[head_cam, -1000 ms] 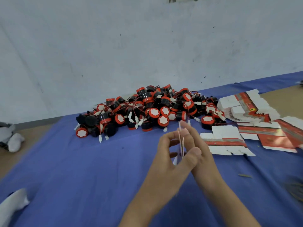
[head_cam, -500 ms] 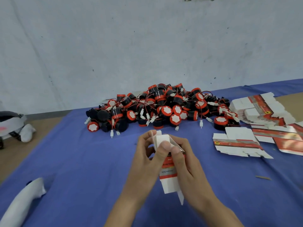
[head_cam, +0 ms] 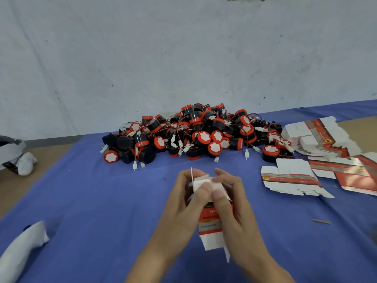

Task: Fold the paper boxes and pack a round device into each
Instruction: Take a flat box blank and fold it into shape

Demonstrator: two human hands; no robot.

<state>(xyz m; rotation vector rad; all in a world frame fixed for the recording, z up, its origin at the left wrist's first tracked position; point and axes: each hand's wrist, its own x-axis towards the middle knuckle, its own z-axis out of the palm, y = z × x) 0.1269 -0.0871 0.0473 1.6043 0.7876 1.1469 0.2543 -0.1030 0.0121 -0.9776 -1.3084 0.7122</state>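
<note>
You held a half-formed paper box [head_cam: 210, 227] in both hands, on the near side of the pile of round devices [head_cam: 195, 135] and well apart from it. Your left hand [head_cam: 183, 203] gripped the box's left wall and your right hand [head_cam: 234, 211] its right, fingers curled round it. Both thumbs pressed the white flaps [head_cam: 202, 183] down at the end facing the pile. The box's long axis ran from you toward the pile. Its near end looked open, with a loose white tab hanging from it. A blue cloth [head_cam: 102, 201] lay beneath, reaching under the pile. Near and far left of the pile sat a white bundle [head_cam: 22, 248]. Flat box blanks [head_cam: 291, 180] lay just right of the pile. Behind the pile rose a pale wall [head_cam: 183, 58]. The pile lay straight ahead of both hands, neither clearly nearer. Loading a device would likely mean turning the open end toward it.
</note>
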